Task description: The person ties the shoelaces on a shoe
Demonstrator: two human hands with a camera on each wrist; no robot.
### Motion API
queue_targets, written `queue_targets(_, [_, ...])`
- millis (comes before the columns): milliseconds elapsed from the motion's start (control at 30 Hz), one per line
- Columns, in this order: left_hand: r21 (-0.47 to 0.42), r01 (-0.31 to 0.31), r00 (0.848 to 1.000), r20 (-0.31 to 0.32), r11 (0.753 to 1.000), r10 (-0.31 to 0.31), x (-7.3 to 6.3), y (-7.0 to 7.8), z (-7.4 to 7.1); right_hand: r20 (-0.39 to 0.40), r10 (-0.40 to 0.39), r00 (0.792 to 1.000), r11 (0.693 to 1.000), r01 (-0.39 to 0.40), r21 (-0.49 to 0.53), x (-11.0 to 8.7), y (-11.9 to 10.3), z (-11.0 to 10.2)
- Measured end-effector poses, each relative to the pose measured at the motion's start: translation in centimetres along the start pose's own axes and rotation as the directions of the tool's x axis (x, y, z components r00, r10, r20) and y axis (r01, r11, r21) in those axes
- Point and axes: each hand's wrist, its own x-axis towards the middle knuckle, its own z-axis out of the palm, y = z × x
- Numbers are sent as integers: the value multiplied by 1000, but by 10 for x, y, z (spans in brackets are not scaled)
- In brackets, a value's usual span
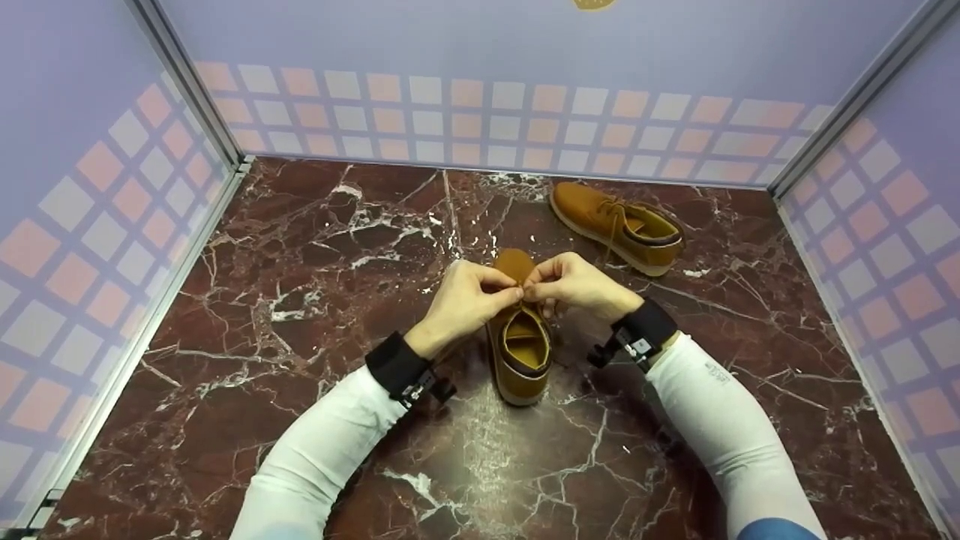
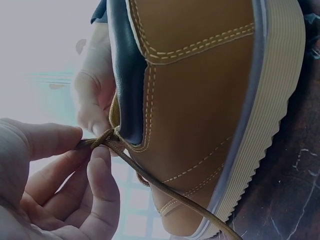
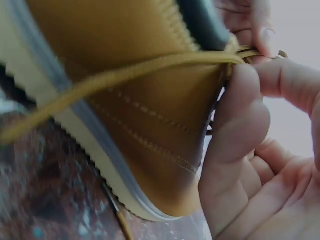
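Note:
A tan leather shoe (image 1: 520, 384) stands on the marbled surface, toe pointing away from me. Over its lacing my left hand (image 1: 463, 301) and right hand (image 1: 579, 286) meet, thumbs and forefingers close together. In the left wrist view the left thumb and fingers pinch a brown shoelace (image 2: 175, 195) where its strands cross at the top of the opening; a length of it trails down the shoe's side. From the right wrist, the right thumb and forefinger grip the shoelace (image 3: 145, 66) at the same spot, and another strand runs loose past the sole (image 3: 107, 162).
A second tan shoe (image 1: 589, 210), its lace tied, sits at the back right near the rear wall. Patterned panels (image 1: 465, 112) enclose the marbled surface (image 1: 300, 375) at the back and on both sides.

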Motion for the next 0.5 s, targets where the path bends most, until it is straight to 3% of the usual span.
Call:
queue_targets(167, [10,-8,1000,-1,1000,8,0,0,-1,29,56,998,990,-59,129,-3,1,-2])
queue_targets(500, [45,-46,999,-18,998,46,1,0,-1,-14,17,1000,983,-14,181,-3,-2,4])
